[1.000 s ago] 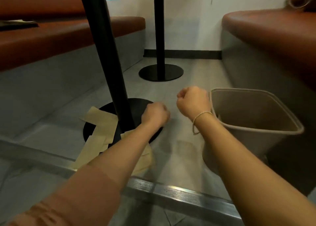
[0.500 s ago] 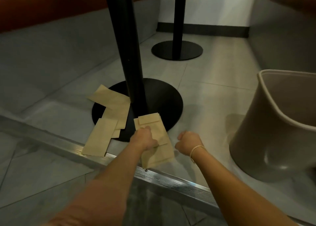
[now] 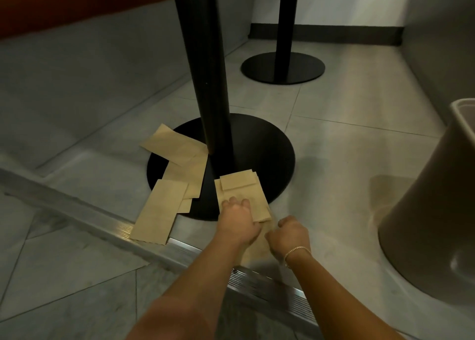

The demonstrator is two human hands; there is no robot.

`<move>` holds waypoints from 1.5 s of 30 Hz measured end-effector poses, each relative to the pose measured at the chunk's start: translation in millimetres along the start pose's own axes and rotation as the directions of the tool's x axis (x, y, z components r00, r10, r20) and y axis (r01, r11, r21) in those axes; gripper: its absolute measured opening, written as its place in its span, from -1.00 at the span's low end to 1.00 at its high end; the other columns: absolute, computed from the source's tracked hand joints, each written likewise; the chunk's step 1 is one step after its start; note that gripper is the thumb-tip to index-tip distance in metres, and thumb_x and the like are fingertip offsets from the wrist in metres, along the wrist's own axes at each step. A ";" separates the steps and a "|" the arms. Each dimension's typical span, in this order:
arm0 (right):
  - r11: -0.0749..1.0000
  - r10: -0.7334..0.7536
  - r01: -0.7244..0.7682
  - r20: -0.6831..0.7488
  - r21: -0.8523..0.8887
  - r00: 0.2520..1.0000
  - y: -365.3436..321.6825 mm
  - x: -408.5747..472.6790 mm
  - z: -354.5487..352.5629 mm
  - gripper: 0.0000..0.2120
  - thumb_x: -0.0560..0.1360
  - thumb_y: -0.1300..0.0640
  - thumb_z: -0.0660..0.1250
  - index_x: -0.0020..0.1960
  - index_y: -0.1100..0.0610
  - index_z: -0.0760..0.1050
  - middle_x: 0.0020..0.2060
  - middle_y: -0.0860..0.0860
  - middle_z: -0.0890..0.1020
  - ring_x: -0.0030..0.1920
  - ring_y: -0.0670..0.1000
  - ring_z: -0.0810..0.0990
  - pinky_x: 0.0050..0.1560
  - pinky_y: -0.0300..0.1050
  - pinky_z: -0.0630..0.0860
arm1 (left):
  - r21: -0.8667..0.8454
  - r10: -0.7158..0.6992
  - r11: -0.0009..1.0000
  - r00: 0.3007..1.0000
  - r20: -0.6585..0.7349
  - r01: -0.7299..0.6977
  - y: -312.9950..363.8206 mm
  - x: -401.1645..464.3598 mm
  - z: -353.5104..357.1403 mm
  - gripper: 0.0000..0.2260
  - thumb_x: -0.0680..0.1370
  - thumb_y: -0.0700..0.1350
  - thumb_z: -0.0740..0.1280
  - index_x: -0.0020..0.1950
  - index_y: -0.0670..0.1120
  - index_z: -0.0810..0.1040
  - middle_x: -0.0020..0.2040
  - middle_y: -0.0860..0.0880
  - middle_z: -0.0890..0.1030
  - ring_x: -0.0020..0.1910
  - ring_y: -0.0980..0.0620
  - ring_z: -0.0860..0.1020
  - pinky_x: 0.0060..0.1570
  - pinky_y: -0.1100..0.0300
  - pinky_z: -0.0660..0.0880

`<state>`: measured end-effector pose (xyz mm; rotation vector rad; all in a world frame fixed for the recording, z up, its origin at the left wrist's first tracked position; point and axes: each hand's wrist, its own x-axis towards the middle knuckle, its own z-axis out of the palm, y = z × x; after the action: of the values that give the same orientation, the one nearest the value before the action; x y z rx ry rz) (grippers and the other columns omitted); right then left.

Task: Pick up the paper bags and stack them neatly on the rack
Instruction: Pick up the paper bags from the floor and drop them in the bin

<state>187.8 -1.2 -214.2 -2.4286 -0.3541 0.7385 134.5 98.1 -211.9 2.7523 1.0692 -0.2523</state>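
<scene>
Since the paper bags [image 3: 241, 198] look light, thin and floppy, the left hand [image 3: 240, 222] presses curled fingers onto them; an edge pinch suits.

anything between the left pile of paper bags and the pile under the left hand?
Head view: the black table base shows bare between the left pile and the pile under the left hand; the black pole rises just behind that gap.

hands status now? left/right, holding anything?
Left hand: on the bags, fingers curling round them.
Right hand: fist-like, grip on anything cannot be told.
</scene>
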 end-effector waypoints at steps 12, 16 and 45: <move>0.980 -0.132 0.139 -0.060 0.143 0.989 -17.3 -19.2 -30.2 -0.82 0.50 0.24 0.27 0.01 0.16 0.62 -0.12 0.14 0.63 -0.04 0.13 0.59 -0.10 -0.21 0.45 | -0.457 -0.221 0.881 0.961 -0.165 0.124 -11.2 -3.1 -19.2 -0.70 0.67 -0.13 0.01 0.14 -0.26 0.46 0.04 -0.25 0.57 0.03 -0.21 0.55 -0.05 0.03 0.46; 0.965 -0.147 0.169 -0.117 0.203 0.982 -20.8 -27.3 -38.0 -0.83 0.50 0.23 0.26 -0.01 0.12 0.62 -0.10 0.13 0.64 -0.12 0.11 0.59 -0.04 -0.15 0.55 | -0.511 -0.266 0.851 0.936 -0.228 0.118 -13.1 -10.4 -36.3 -0.68 0.68 -0.13 -0.02 0.17 -0.27 0.44 0.03 -0.26 0.58 0.02 -0.20 0.55 -0.15 0.12 0.38; 0.877 -0.114 0.441 -0.810 0.190 0.576 -63.9 -155.1 -339.4 -0.81 0.45 0.10 0.30 -0.08 0.13 0.66 -0.07 0.12 0.67 0.00 0.15 0.60 -0.05 -0.19 0.44 | -0.803 -0.129 0.482 0.878 -0.462 -0.351 158.1 -114.2 -249.8 -0.79 0.63 -0.12 0.03 0.00 -0.14 0.42 0.09 -0.23 0.53 0.04 -0.22 0.55 0.06 -0.06 0.53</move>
<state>252.4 -162.7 122.1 -1.9929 -0.2031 -0.4154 182.1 -34.6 72.0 1.8823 0.7357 0.8299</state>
